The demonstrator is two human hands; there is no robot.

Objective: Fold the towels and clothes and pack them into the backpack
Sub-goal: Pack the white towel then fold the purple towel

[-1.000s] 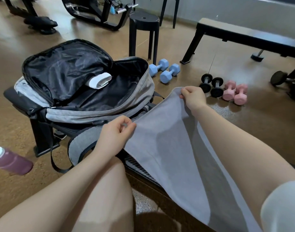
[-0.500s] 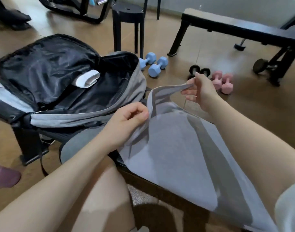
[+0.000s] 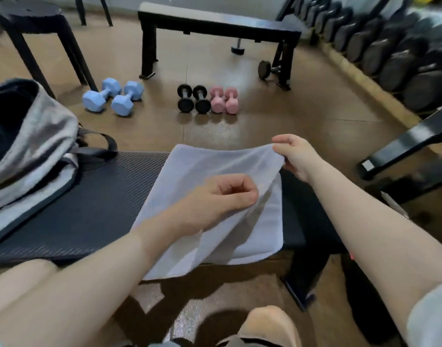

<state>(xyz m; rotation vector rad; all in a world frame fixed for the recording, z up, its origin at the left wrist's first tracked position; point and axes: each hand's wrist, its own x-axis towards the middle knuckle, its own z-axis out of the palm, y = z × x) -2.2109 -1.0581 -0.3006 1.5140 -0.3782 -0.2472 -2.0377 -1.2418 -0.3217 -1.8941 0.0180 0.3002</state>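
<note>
Right hand pinches the towel's far corner; my left hand pinches a fold near its middle. It lies doubled on the bench, the backpack just to the left. Mid-fold, I judge; next the corners need lining up.

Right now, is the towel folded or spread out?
Folded. The towel lies doubled on the bench, two layers showing at its right edge.

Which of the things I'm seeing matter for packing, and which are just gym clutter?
Job: towel, backpack, left hand and right hand holding the towel.
Clutter: blue dumbbells, black dumbbells, pink dumbbells, stool, far bench.
</note>
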